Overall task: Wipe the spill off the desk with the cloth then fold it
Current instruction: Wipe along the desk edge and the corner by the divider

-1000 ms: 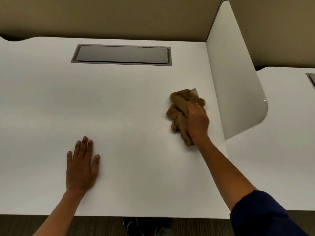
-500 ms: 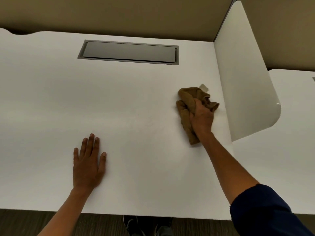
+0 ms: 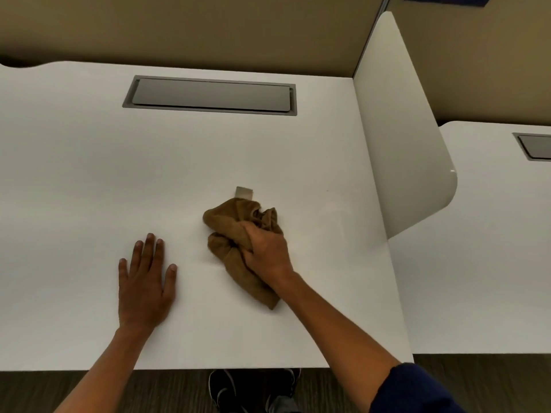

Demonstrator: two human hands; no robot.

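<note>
Your right hand (image 3: 267, 248) grips a bunched brown cloth (image 3: 235, 234) on the white desk (image 3: 89, 174). A small tag (image 3: 244, 192) sticks out at its far edge. Your left hand (image 3: 144, 281) lies flat on the desk, just beside the cloth.

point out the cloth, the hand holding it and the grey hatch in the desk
cloth (image 3: 229, 222), head view, bunched upper left part
right hand (image 3: 268, 251), head view, back of the hand
grey hatch (image 3: 210, 95), head view, middle of its lid

Open desk (image 3: 74, 180) leftward; upright divider panel (image 3: 399, 138) along its right edge.
</note>
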